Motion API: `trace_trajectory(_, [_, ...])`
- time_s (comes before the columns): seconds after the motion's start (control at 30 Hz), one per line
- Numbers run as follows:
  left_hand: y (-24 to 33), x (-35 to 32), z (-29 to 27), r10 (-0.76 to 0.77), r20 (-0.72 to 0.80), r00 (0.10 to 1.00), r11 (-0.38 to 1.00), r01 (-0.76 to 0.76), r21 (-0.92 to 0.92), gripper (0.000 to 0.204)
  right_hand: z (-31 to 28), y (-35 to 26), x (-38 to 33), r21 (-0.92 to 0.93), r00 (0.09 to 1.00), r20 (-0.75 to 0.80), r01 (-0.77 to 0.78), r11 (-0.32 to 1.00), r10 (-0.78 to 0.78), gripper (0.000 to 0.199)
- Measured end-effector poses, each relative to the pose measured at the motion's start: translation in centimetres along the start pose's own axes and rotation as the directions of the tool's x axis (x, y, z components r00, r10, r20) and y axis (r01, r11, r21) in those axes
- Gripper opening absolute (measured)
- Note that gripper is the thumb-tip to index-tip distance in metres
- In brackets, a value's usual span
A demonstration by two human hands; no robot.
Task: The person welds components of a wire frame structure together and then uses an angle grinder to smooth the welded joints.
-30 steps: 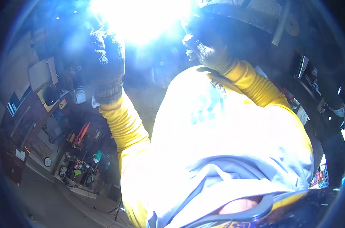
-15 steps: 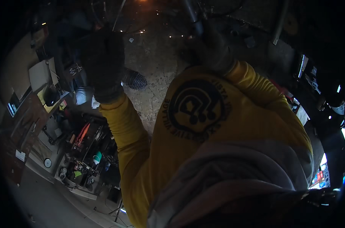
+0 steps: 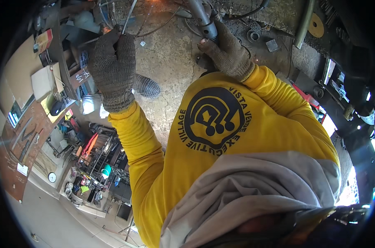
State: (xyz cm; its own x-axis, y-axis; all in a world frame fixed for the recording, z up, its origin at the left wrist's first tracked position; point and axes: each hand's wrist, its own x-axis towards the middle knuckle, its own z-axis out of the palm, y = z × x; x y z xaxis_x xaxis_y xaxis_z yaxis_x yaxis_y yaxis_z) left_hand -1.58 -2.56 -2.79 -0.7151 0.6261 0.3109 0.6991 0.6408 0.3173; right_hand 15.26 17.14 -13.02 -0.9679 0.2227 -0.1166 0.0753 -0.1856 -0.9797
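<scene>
My left hand [image 3: 113,68], gloved, has its fingers curled shut around a thin metal rod [image 3: 128,18] that runs up past my fingertips. My right hand [image 3: 226,51] grips the welding torch handle [image 3: 204,20], fingers wrapped tight. I judge I'm between welds; next I need the rod steady beside the torch tip.

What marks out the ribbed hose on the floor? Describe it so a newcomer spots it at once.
Start at the cracked tan concrete floor in the upper middle. Go to the left hand in its brown knitted glove; the short grey ribbed flexible hose lies just right of that wrist. Its ring-like ridges set it apart from the thin straight rods nearby.
</scene>
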Motion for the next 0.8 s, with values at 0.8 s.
trace_trajectory(0.8, [-2.0,-0.1,0.1,0.119,0.022,0.993,0.983,-0.121,0.14,0.02,0.5,1.3,-0.7,0.133,0.993,-0.081,-0.074,0.988,0.085,0.058])
